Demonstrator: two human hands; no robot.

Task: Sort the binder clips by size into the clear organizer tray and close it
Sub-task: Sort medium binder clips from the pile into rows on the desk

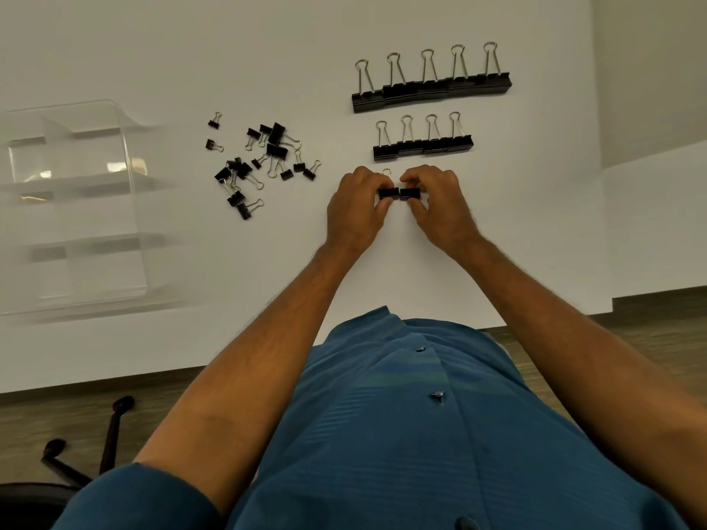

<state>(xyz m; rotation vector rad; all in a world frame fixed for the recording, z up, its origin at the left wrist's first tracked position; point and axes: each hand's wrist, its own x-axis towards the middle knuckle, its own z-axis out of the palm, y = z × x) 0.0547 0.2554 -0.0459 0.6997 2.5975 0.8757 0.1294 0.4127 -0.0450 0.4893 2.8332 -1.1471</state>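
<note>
On table [267, 40], unlabelled binder clips [399, 193].

left hand [357, 208] fingers [383, 204] pinch one clip [388, 193] | right hand [440, 202] pinches its neighbour [410, 193], touching | loose pile [260, 162] left of fingers | two rows [422, 145] beyond

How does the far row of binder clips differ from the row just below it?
The far row has five clips; the nearer row has four. The far row's clips are bigger, with longer wire handles, and it spans wider. Both are black, lined up side by side, handles pointing away.
</note>
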